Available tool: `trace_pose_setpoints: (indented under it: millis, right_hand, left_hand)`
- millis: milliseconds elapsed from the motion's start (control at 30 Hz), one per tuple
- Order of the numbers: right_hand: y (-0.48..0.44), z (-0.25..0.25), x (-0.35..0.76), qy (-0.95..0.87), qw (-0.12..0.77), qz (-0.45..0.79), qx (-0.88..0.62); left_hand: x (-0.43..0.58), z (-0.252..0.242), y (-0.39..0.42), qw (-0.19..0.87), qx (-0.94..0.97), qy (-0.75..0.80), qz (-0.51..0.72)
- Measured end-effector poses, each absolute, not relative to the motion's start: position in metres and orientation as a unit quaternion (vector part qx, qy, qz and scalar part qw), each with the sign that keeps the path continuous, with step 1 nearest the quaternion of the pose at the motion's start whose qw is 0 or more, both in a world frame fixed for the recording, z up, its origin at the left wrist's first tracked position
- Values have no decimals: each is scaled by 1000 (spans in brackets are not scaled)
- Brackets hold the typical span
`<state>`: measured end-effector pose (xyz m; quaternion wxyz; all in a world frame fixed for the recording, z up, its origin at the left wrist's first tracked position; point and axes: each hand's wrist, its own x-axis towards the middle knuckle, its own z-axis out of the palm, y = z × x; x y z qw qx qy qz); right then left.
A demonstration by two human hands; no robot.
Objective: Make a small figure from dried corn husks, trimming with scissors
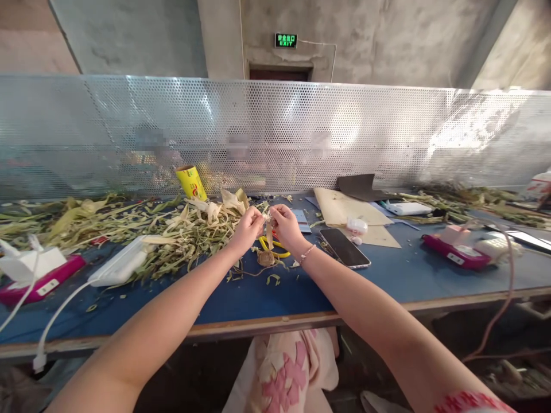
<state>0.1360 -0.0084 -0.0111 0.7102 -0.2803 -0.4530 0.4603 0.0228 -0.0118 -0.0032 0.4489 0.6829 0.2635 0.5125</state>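
Observation:
My left hand (250,225) and my right hand (284,225) meet above the blue table, fingers pinched together. Between their fingertips is a small, pale dried plant piece (269,234), partly covered by the fingers. Just below lies a yellow loop-shaped thing (280,254), its kind unclear, with a round brown dried clump (266,259) in front of it. A heap of dried stalks and leaves (189,235) spreads to the left of my left hand. Near my right wrist, which wears a thin bracelet, rests a dark-screened phone (345,248).
A yellow cylinder (191,182) leans behind the heap, before a perforated metal screen (284,126). White power bank (123,261) and magenta power strip (47,280) lie left. Right are brown paper sheets (344,207), another magenta strip (454,252) and more stalks. The wooden table edge (275,324) runs in front.

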Motion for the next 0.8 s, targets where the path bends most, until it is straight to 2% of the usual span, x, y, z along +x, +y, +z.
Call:
trace_pose_setpoints:
  millis: [133,300,533,667,800]
  right_hand:
    - [-8,-11,138,-438,709,477,-280]
    - [-10,-10,137,-432,697,497,-283]
    - [-17,-5,140,-433,614,587,-301]
    - [-16,-7,141,-465,610,574,-288]
    - [-12,-11,141,-491,642,508,-298]
  left_hand:
    - [25,-4,-13,441,700,269,492]
    - [23,-5,-11,460,663,270,525]
    - [23,-9,-10,456,662,276,527]
    - [23,-8,-14,449,673,283,516]
    - [24,-9,-16,464,651,302,520]
